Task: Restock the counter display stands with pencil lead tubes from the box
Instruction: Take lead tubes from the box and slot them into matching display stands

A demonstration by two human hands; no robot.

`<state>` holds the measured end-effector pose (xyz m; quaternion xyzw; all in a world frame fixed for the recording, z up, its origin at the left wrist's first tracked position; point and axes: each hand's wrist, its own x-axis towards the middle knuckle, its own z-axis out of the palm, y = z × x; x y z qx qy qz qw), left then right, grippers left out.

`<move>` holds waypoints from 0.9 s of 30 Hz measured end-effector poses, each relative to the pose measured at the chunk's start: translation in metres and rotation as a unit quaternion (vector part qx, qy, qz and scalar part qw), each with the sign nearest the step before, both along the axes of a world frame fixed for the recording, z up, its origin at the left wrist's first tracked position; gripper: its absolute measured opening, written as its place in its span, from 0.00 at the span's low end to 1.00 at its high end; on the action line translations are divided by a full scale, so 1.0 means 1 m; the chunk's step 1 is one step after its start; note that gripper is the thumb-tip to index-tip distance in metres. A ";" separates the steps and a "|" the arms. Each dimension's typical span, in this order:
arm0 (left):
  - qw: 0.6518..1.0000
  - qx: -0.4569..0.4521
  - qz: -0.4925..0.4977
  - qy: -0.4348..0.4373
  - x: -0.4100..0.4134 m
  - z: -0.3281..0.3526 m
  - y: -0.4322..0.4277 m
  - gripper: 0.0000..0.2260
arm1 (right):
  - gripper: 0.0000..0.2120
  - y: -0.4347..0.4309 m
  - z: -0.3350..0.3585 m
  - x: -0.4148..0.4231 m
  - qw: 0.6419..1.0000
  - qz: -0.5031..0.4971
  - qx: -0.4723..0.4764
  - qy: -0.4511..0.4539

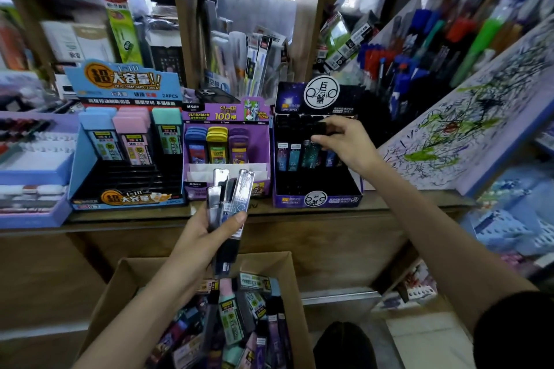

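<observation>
Three display stands sit on the wooden counter: a blue stand with pastel-capped lead tubes at left, a purple stand in the middle, a black stand at right. My left hand grips a bundle of black lead tubes above the cardboard box, which holds several loose tubes. My right hand is over the black stand, fingers pinched on the black cap of a lead tube in its back row.
A scribbled test pad leans at the right beside racks of pens. A blue-and-purple tray of erasers sits at the left. Shelves of stationery rise behind the counter. A dark rounded object lies beside the box.
</observation>
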<state>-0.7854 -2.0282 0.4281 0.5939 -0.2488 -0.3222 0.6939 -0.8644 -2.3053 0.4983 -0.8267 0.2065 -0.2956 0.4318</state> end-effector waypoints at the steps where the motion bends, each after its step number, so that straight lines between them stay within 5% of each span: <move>1: 1.000 0.001 -0.001 0.001 0.000 -0.001 0.001 0.18 | 0.07 0.001 0.000 0.001 1.000 0.011 -0.003 0.008; 7: 1.000 -0.002 -0.001 0.007 0.001 -0.004 0.002 0.20 | 0.08 0.003 -0.012 0.007 0.999 -0.031 0.021 0.006; 10: 1.000 -0.001 -0.002 0.007 0.001 -0.004 0.001 0.20 | 0.15 0.004 -0.021 0.010 0.996 -0.080 0.022 0.030; 16: 1.000 -0.009 0.004 0.011 -0.001 -0.004 -0.001 0.20 | 0.16 0.019 -0.029 0.015 0.944 -0.183 -0.256 0.104; 23: 0.999 -0.016 0.020 0.022 0.000 -0.001 0.001 0.25 | 0.19 0.038 -0.020 0.005 0.907 -0.233 -0.311 0.166; 25: 0.999 -0.029 0.017 0.026 0.000 0.002 0.001 0.24 | 0.16 0.059 -0.021 -0.005 0.929 -0.220 -0.268 0.131; 27: 0.998 -0.038 0.017 0.036 0.000 0.005 -0.001 0.23 | 0.12 0.090 -0.022 -0.016 0.987 -0.096 -0.095 0.083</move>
